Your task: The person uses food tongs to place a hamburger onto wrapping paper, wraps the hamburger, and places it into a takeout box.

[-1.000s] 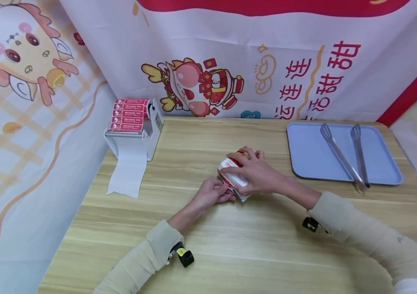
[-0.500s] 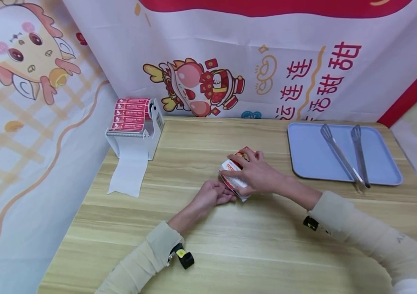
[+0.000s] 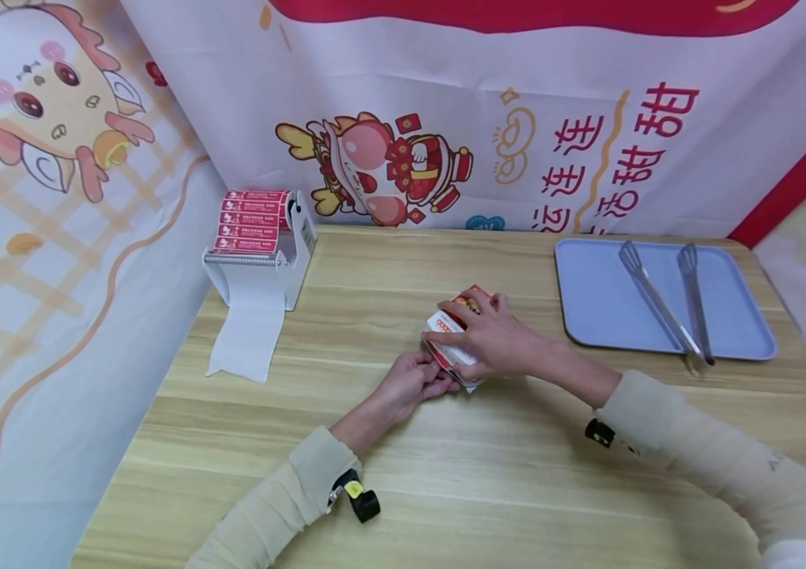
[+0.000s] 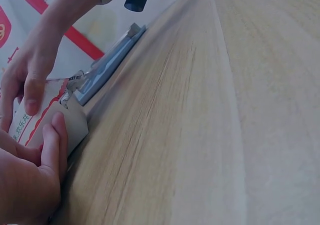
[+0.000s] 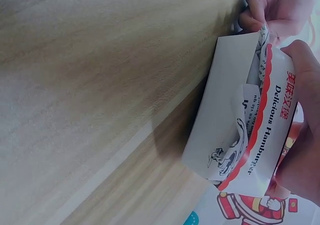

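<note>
A white and red paper hamburger box (image 3: 441, 322) stands on the wooden table, gripped by both hands. My right hand (image 3: 499, 340) holds it from above, fingers spread over the lid and thumb at the near side. At the near left corner, my left hand (image 3: 401, 386) pinches the box edge between thumb and fingers; in the left wrist view its fingers lie along the box's pale side (image 4: 76, 126). Printed wrapping paper (image 5: 254, 109) sticks out crumpled between lid and base in the right wrist view. The lid (image 5: 270, 120) reads "Delicious Hamburger". The box's contents are hidden.
A blue tray (image 3: 588, 300) with two metal tongs (image 3: 659, 304) lies at the back right, tong handles reaching over its front rim. At the back left stands a white dispenser (image 3: 299, 261) with a roll of red labels (image 3: 250, 221); its blank backing strip (image 3: 246, 340) hangs onto the table.
My left hand has shifted slightly at the box's near corner, its fingers a little further along the edge. The right hand and the box have stayed almost in place.
</note>
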### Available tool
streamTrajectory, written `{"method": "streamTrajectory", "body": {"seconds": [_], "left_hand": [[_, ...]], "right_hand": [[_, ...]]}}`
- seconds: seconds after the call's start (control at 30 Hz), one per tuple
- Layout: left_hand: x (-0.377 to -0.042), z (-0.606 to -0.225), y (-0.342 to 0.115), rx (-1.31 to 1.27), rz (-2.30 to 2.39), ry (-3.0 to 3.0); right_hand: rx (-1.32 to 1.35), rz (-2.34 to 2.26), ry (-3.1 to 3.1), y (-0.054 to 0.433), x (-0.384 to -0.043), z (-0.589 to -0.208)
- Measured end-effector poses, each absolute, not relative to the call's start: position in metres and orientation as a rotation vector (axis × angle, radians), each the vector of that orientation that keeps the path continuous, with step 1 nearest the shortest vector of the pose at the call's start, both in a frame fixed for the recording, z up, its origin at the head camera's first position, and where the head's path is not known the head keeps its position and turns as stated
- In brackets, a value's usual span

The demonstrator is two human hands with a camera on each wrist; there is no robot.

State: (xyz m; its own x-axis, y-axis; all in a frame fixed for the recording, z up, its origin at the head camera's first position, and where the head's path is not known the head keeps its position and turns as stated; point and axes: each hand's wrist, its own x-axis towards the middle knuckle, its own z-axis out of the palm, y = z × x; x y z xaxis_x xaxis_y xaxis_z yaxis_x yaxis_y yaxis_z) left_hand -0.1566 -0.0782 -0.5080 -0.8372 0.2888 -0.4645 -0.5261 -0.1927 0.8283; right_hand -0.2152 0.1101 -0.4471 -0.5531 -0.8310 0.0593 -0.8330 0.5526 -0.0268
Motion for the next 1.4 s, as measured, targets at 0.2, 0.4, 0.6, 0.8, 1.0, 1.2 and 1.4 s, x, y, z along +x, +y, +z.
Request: {"method": "streamTrajectory", "body": {"seconds": [0.2, 0.4, 0.6, 0.8, 1.0, 1.2, 1.4], "left_hand": [[-0.156, -0.505, -0.075, -0.311, 2.103, 1.54], [-0.155, -0.505, -0.073, -0.306, 2.137, 1.547], [-0.154, -0.506, -0.07, -0.292, 2.153, 1.571], [-0.154, -0.506, -0.072, -0.267, 2.135, 1.585], [-0.154, -0.507, -0.076, -0.218, 2.118, 1.549], [-0.157, -0.508, -0.075, -0.21, 2.099, 1.539], [-0.159, -0.509, -0.074, -0.214, 2.063, 1.531]], "right_hand": [[1.464, 0.029, -2.731, 0.109, -0.214, -0.444], [1.512, 0.054, -2.777, 0.112, -0.214, -0.442], [1.558, 0.084, -2.835, 0.115, -0.214, -0.437], [1.528, 0.015, -2.871, 0.113, -0.213, -0.439], [1.501, 0.011, -2.878, 0.112, -0.213, -0.441], [1.498, -0.007, -2.853, 0.114, -0.212, -0.44], [1.507, -0.022, -2.829, 0.114, -0.211, -0.439]]}}
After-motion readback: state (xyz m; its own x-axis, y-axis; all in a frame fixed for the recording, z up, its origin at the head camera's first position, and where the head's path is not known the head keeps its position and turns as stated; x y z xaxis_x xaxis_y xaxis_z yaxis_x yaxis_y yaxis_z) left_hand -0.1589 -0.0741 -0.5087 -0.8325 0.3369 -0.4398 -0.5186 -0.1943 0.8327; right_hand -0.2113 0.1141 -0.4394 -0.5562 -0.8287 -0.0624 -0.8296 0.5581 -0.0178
